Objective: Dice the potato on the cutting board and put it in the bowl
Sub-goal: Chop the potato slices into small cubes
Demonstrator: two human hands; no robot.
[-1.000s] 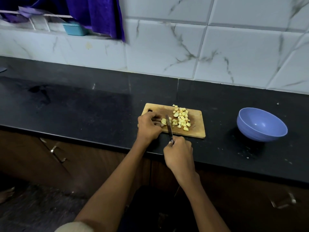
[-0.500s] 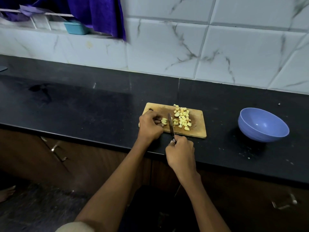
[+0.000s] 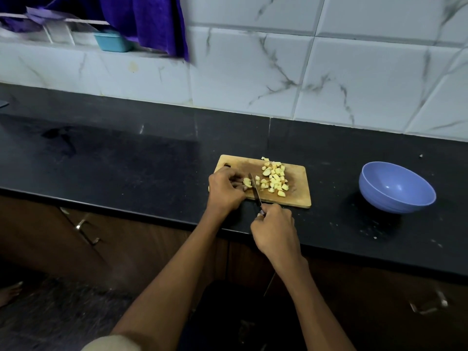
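Note:
A wooden cutting board lies on the black counter, with a heap of yellow potato cubes on its middle. My left hand rests on the board's left end, fingers curled on a small potato piece. My right hand grips the handle of a knife at the board's near edge. The blade points away from me, right beside the held piece. A blue bowl stands to the right of the board, apart from it, with nothing visible inside.
The black counter runs left to right, its front edge just below my right hand. A marbled tile wall backs it. A purple cloth and a teal tub sit on a ledge at the upper left. Cabinet handles show below.
The knife blade has shifted slightly left toward the piece under my left fingers. Both hands stay at the board and the cube heap is unchanged.

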